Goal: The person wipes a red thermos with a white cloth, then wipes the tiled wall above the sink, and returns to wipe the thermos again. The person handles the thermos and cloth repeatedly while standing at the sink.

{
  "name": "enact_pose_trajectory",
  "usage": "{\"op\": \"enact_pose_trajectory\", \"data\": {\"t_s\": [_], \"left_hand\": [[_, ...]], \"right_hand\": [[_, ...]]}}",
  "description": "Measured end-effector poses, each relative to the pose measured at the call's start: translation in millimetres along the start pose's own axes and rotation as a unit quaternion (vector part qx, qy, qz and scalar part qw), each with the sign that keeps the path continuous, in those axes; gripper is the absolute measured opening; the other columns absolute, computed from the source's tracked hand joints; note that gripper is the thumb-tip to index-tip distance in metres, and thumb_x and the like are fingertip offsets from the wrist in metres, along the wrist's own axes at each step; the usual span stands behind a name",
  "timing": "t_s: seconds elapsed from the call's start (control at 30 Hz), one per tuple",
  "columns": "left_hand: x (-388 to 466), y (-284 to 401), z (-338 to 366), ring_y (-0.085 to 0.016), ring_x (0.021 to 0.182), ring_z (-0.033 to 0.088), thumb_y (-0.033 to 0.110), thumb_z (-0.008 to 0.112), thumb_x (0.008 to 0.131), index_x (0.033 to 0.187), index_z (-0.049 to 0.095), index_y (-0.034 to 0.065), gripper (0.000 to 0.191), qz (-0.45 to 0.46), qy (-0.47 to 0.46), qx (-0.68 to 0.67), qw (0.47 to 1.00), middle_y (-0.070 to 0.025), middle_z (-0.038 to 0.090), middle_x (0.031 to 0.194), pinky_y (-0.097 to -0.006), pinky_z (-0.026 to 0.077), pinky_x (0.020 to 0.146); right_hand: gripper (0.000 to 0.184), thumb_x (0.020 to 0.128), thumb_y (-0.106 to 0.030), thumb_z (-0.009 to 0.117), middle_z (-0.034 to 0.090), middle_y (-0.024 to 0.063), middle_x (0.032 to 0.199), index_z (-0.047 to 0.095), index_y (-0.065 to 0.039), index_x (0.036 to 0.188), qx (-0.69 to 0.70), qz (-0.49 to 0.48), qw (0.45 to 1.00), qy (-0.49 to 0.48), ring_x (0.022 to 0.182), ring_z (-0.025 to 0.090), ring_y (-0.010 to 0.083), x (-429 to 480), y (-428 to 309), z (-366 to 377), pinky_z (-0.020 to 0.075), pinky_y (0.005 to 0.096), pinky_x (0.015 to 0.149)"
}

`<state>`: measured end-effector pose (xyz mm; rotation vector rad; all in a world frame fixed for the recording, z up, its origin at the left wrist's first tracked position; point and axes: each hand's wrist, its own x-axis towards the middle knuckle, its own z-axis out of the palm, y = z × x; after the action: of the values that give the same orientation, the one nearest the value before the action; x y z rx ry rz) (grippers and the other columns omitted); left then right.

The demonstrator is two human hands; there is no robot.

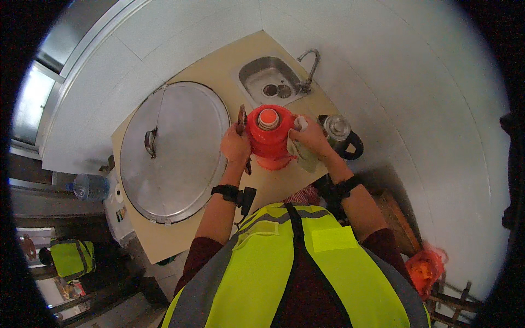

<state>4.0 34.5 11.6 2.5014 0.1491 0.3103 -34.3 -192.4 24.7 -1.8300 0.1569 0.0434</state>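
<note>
A red thermos flask with a round stopper stands before me on the beige countertop, or just above it; I cannot tell which. My left hand grips a dark brown handle on the flask's left side. In my right hand is a pale crumpled cloth, pressed against the flask's right side. Beside that hand sits a kettle with a metal lid and black handle. The flask's base is partly hidden by its own body.
A large round metal lid with a handle covers the counter's left side. Behind the flask lie a steel sink and its curved faucet. A water jug is at far left, a red plastic bag at lower right.
</note>
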Motion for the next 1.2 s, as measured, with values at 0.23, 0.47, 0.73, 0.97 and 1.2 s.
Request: {"op": "enact_pose_trajectory", "data": {"t_s": [0.23,0.47,0.73,0.97,1.2], "left_hand": [[1,-1,5,-0.034,0.089,0.065,0.024,0.061,0.082,0.110,0.065,0.0085,0.032,-0.051,-0.010,-0.017,0.998,-0.0151,0.068,0.098,-0.0440,0.050,0.077],[1,6,-2,-0.034,0.090,0.065,0.027,0.060,0.084,0.114,0.064,0.0092,0.035,-0.034,-0.017,0.004,0.999,-0.0141,0.068,0.101,-0.0432,0.051,0.078],[2,0,7,-0.033,0.090,0.065,0.028,0.060,0.083,0.113,0.064,0.0114,0.034,-0.013,-0.003,0.012,1.000,-0.0137,0.068,0.101,-0.0430,0.051,0.077],[-2,12,0,-0.032,0.084,0.066,0.026,0.061,0.083,0.105,0.067,0.0110,0.028,-0.036,-0.004,-0.023,0.999,-0.0122,0.069,0.091,-0.0416,0.051,0.075],[-5,14,-3,-0.032,0.083,0.066,0.026,0.062,0.083,0.104,0.067,0.0105,0.026,0.002,0.035,-0.032,0.999,-0.0133,0.069,0.091,-0.0415,0.051,0.073]], "right_hand": [[0.034,0.074,-0.025,0.071,0.068,0.0082,0.084,0.065,-0.005,0.101,-0.012,0.015,0.997,0.071,0.076,0.062,0.0198,3,-10,3,0.0501,0.0355,0.073],[0.033,0.075,-0.026,0.069,0.068,0.0142,0.085,0.066,-0.002,0.097,0.024,0.027,0.992,0.121,0.076,0.065,0.0276,11,-10,9,0.0506,0.0375,0.070],[0.059,0.071,-0.028,0.070,0.065,0.0149,0.105,0.054,-0.009,0.125,-0.039,0.026,0.998,0.033,0.096,0.061,0.0276,-5,1,11,0.0478,0.0373,0.085],[0.070,0.068,-0.017,0.069,0.064,0.0105,0.103,0.047,-0.004,0.132,-0.076,0.028,0.995,0.060,0.091,0.059,0.0157,-26,-17,18,0.0465,0.0301,0.084],[0.066,0.068,-0.017,0.071,0.066,0.0093,0.101,0.052,-0.002,0.129,-0.065,0.009,0.994,0.082,0.088,0.061,0.0163,-23,-11,18,0.0486,0.0294,0.080]]}}
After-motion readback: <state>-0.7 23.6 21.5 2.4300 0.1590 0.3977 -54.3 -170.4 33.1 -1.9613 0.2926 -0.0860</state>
